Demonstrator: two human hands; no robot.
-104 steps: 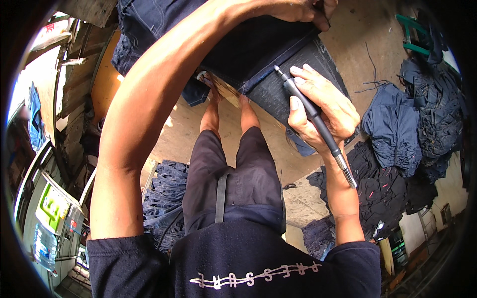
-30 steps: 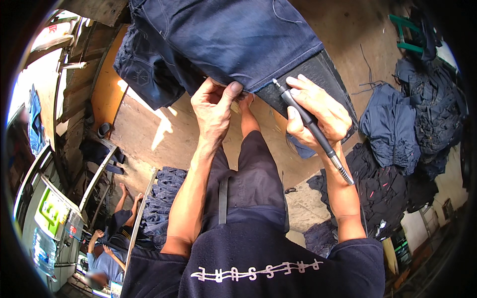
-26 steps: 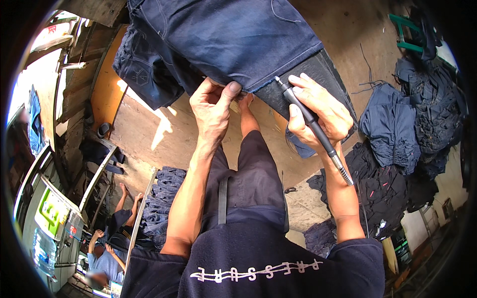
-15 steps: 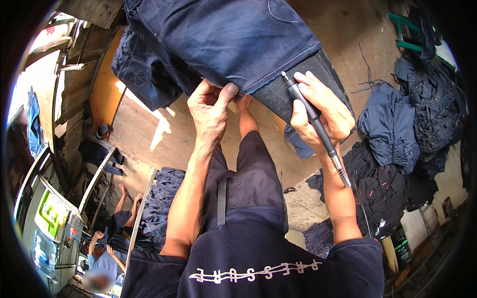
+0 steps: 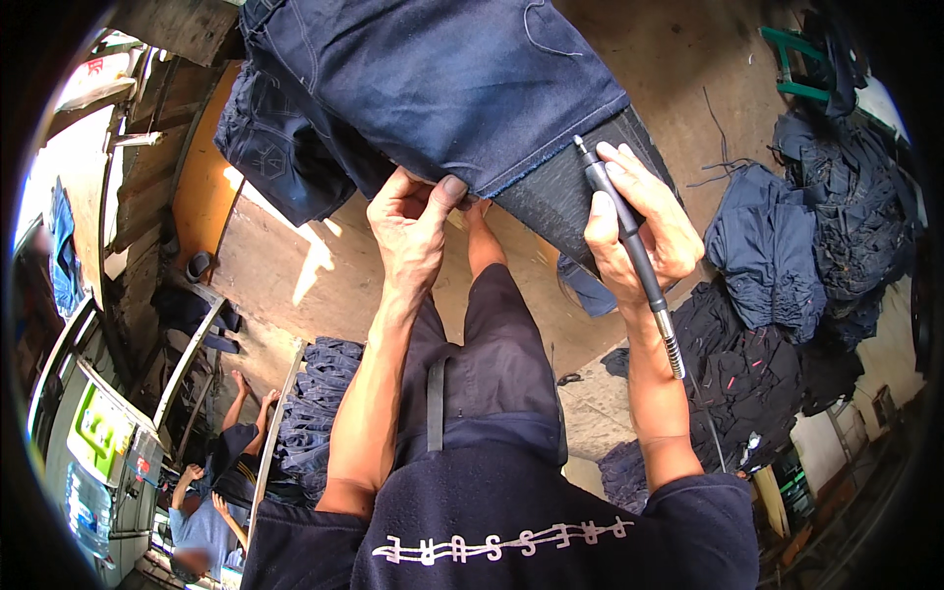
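Observation:
Dark blue denim shorts (image 5: pixel 462 79) lie with one leg over a narrow black board (image 5: pixel 565 192). The hem edge shows a lighter, frayed line. My left hand (image 5: pixel 408 221) pinches the hem's near corner between thumb and fingers. In my right hand (image 5: pixel 644 221) is a black, pen-shaped rotary handpiece (image 5: pixel 625 218), with a spring-like sleeve at its rear end. Its thin metal tip meets or nearly meets the hem toward the right; I cannot tell whether it touches. A loose pale thread hangs on the upper part of the leg.
Piles of dark garments (image 5: pixel 772 246) lie at the right, near a green stool (image 5: pixel 796 64). At lower left is a stack of folded dark denim (image 5: pixel 317 413) beside a wooden rail. Another person (image 5: pixel 206 521) sits beyond it. A thin cable (image 5: pixel 710 423) runs down from the handpiece.
The handpiece tip has moved slightly right and up along the hem with my right hand. My left hand keeps its pinch; the frayed line at the hem shows more clearly.

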